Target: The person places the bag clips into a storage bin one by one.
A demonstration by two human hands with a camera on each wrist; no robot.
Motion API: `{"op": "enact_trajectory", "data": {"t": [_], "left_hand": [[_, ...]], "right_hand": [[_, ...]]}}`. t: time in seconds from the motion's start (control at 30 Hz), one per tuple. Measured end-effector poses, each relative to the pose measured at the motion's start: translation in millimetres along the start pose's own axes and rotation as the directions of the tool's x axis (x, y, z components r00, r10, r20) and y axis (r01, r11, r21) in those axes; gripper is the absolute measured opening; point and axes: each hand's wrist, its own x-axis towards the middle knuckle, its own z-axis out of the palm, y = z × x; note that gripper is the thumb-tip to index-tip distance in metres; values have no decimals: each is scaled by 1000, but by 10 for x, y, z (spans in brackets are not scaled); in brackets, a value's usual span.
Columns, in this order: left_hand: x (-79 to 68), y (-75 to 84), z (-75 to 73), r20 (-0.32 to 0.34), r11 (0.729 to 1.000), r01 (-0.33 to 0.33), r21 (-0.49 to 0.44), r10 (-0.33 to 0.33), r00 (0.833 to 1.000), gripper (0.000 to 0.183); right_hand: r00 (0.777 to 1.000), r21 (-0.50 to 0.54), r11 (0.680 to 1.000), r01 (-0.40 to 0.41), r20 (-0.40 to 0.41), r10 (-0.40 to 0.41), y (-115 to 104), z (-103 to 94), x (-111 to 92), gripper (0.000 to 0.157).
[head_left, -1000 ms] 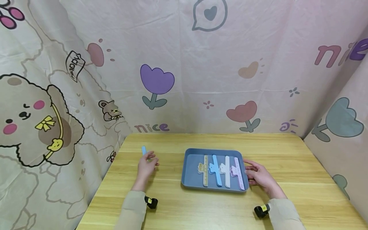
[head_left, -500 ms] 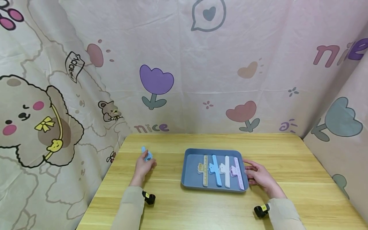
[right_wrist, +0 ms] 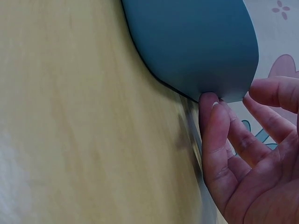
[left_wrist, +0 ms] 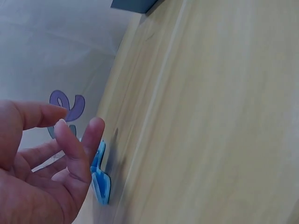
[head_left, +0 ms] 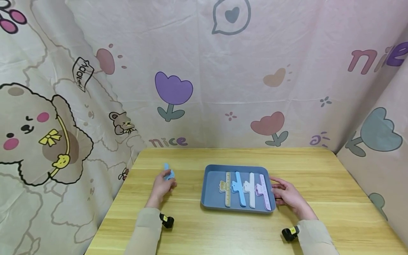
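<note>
My left hand [head_left: 163, 185] is at the left of the table beside a light blue clip [head_left: 171, 174] with a long bar. The fingers are loosely bent and partly cover the clip in the head view. In the left wrist view, the clip [left_wrist: 101, 183] shows just behind the fingertips, low over the wood. My right hand [head_left: 288, 194] rests its fingertips against the outer right wall of a blue-grey tray [head_left: 210, 198]; none reach inside. In the tray lie a clear gold clip [head_left: 227, 189], a blue clip [head_left: 239, 189], a white clip [head_left: 251, 190] and a lilac clip [head_left: 265, 193].
The wooden table [head_left: 197, 232] runs back to a cream patterned cloth [head_left: 204, 88], which also hangs at both sides. Bare wood lies between the left hand and the tray. Each wrist carries a small black camera.
The left hand drew back a little to the left, uncovering more of the blue clip, then shifted right; that clip now lies further right as well. The right hand and the tray stay put.
</note>
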Motion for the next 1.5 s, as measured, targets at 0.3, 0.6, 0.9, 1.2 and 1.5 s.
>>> {"op": "enact_trajectory", "data": {"t": [0.3,0.6,0.9,1.2,1.5], "left_hand": [[-44,19,80,20,997,-50,52,49,999,52],[25,-3,132,46,990,-86,114,81,996,50],[80,-11,146,64,990,-81,112,74,995,58],[78,-14,125,29,998,-41,45,40,999,51],[62,-15,17,50,999,-26,28,25,998,58]], "right_hand": [[1000,2,1000,-11,-4,11,-12,14,-6,58],[1000,4,1000,-8,-7,8,-14,12,-4,57],[1000,-1,1000,-3,-6,3,-13,8,-10,57],[1000,-6,1000,-6,-9,6,-12,5,-4,57],[1000,3,1000,-9,-5,9,-13,0,-4,57]]}}
